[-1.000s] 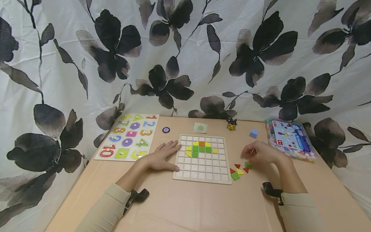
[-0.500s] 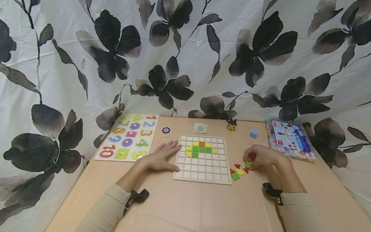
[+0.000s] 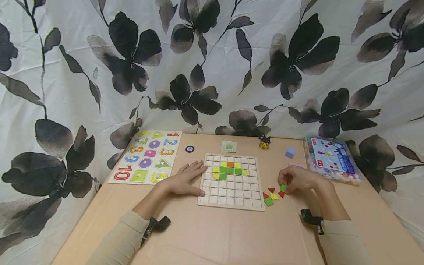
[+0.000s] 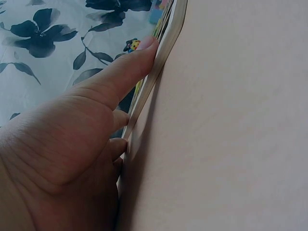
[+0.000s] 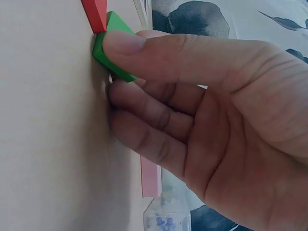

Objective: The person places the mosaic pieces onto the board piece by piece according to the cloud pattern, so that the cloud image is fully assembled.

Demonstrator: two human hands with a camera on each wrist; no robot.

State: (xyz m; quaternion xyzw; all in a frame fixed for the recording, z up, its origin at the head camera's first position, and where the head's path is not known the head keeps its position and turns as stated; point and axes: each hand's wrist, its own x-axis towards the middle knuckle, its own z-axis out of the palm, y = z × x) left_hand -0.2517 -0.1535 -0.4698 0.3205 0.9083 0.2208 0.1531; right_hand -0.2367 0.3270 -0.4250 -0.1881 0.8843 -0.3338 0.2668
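Observation:
My left hand (image 3: 185,179) rests with spread, straight fingers along the left edge of a white grid board (image 3: 232,198). In the left wrist view, the thumb (image 4: 126,67) touches the board's side. Green, yellow and orange tiles fill several upper cells of the grid. Right of the board, my right hand (image 3: 299,177) pinches a green square tile (image 5: 111,45), its thumb (image 5: 139,50) on the near face and fingers curled behind. Beside that tile lie red triangles (image 3: 281,195), a yellow tile (image 3: 274,196) and another green square (image 3: 268,201).
A number puzzle board (image 3: 145,158) lies at the left. Along the back are a round dark token (image 3: 190,149), a small pattern card (image 3: 229,146), a yellow figurine (image 3: 264,142) and a blue cube (image 3: 290,152). A pink block (image 5: 151,175) sits near a clear bead box (image 3: 331,158).
My right hand has shifted slightly right and taken the green square between thumb and fingers. The pink block behind it has come into sight. My left hand has stayed in place.

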